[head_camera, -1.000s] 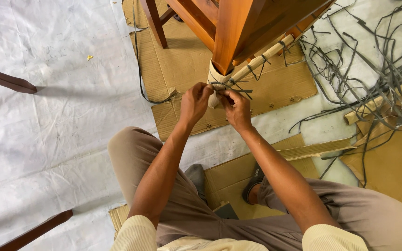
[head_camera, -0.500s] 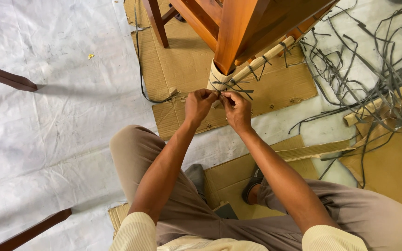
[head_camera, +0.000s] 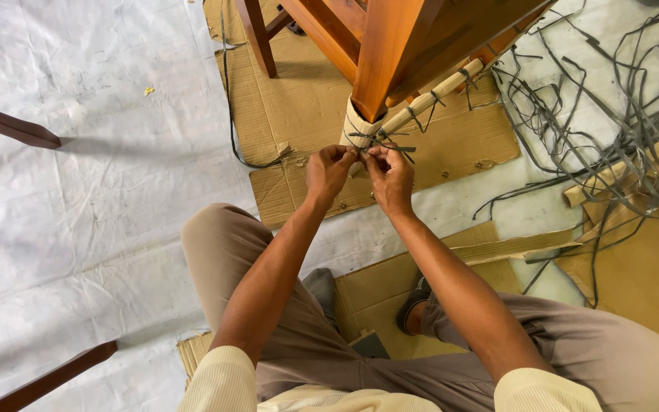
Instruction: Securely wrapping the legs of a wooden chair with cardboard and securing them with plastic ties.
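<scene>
Both hands pinch thin grey strap (head_camera: 379,141) | corrugated cardboard wrap (head_camera: 356,126) | glossy wooden leg (head_camera: 387,46)

reddish-brown wooden leg (head_camera: 387,53), its foot in a beige wrap (head_camera: 358,126) tied with grey strap (head_camera: 379,141). beneath the leg, tan cardboard (head_camera: 299,107) on a white sheet (head_camera: 78,198). right of the leg, grey strips (head_camera: 589,99).

**What I can't make out**

My left hand (head_camera: 328,172) and right hand (head_camera: 391,177) cover the foot of the wrapped leg (head_camera: 360,126), so I can't see the strap (head_camera: 379,140) ends. The wooden furniture (head_camera: 413,34) runs off the top edge.
</scene>
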